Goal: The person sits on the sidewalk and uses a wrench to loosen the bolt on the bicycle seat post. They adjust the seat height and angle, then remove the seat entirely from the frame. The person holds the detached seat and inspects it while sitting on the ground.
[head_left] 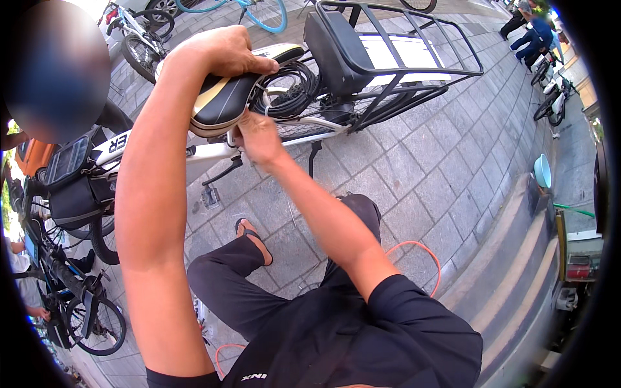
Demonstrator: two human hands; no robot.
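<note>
A black, white and yellow bicycle saddle (223, 103) sits on a white bicycle frame (217, 151) in front of me. My left hand (223, 55) reaches over the saddle, its fingers curled down the far side and its thumb toward the rear. Under the saddle's near edge, my right hand (260, 141) is closed beside the top of the frame, where the seat post goes in. Its fingertips are hidden, so what they grip cannot be made out. A coil of black cable (288, 90) hangs right behind the saddle.
The bicycle carries a black rear rack (401, 70) and a black front bag (77, 200). An orange hose (435, 255) lies on the paving by my legs. Steps (511, 278) and a light-blue basin (542, 171) are at right. A person (58, 77) stands far left; other bicycles surround.
</note>
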